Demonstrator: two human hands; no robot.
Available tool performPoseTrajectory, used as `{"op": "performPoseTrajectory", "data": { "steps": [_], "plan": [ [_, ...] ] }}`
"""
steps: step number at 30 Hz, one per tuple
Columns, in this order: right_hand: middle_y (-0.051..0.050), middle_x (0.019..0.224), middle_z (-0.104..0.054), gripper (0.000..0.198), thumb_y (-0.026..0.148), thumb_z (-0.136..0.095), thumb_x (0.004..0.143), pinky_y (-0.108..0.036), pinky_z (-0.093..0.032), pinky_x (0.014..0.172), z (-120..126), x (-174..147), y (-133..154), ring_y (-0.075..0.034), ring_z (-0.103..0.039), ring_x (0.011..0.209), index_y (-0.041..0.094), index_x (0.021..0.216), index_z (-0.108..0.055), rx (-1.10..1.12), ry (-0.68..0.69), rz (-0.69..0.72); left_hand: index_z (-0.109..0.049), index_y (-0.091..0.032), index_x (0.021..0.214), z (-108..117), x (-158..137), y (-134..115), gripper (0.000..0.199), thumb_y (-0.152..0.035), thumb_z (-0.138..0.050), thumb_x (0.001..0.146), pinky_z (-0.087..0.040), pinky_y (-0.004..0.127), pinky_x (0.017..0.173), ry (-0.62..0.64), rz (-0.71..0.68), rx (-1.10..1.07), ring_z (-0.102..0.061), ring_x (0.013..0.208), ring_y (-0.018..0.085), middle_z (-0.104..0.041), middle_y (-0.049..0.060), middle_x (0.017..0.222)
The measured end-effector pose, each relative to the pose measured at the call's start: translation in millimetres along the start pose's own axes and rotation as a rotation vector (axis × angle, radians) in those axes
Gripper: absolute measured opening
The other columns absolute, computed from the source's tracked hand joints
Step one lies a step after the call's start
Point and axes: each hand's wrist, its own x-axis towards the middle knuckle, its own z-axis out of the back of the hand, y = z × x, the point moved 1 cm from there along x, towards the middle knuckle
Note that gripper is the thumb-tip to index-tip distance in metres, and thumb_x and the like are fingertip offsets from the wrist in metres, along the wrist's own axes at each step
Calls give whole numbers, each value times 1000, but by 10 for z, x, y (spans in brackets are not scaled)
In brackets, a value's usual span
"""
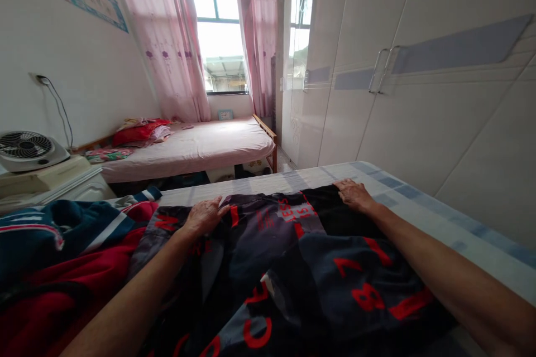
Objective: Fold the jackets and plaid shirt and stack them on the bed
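Note:
A black and dark grey garment (293, 268) with red letters and numbers lies spread across the near bed, its surface creased. My left hand (205, 216) grips it near its far left edge, with the fingers pointing right. At the far right corner, my right hand (354, 194) holds the black part of the cloth, fingers bent over the edge. Both forearms reach over the garment from the sides. Left of it, a dark teal and white garment (96, 226) lies against red clothing (84, 273), partly behind my left forearm.
The near bed has a white and blue checked sheet (419, 201). White wardrobes (377, 122) line the right side. Beyond stands a second bed with a pink sheet (218, 145) and red bedding (140, 131), below a curtained window. A fan (29, 148) sits at left.

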Motion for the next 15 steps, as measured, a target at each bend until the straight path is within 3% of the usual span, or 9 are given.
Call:
{"op": "performPoseTrajectory", "data": {
  "steps": [5,10,15],
  "plan": [
    [-10,134,-53,55,7,-37,79,-50,-38,92,-130,273,-119,-29,-42,124,23,129,-53,-14,61,10,-47,-10,134,-82,189,111,68,-45,-53,77,-45,36,85,56,23,-139,-60,104,31,-66,18,111],
    [-15,112,-63,38,10,-44,75,-46,-39,84,-94,361,-147,-29,-53,106,16,106,-65,-39,51,-5,-54,-10,128,-74,258,156,66,-32,-58,66,-45,26,60,82,-17,-342,-62,67,19,-69,5,77],
    [-12,109,-62,33,16,-42,76,-42,-36,85,131,231,-194,-27,-50,106,18,103,-62,-21,-116,-50,-46,-13,135,204,79,26,69,-29,-52,68,-45,24,61,-45,-76,-500,-58,70,15,-66,4,91]
  ]
}}
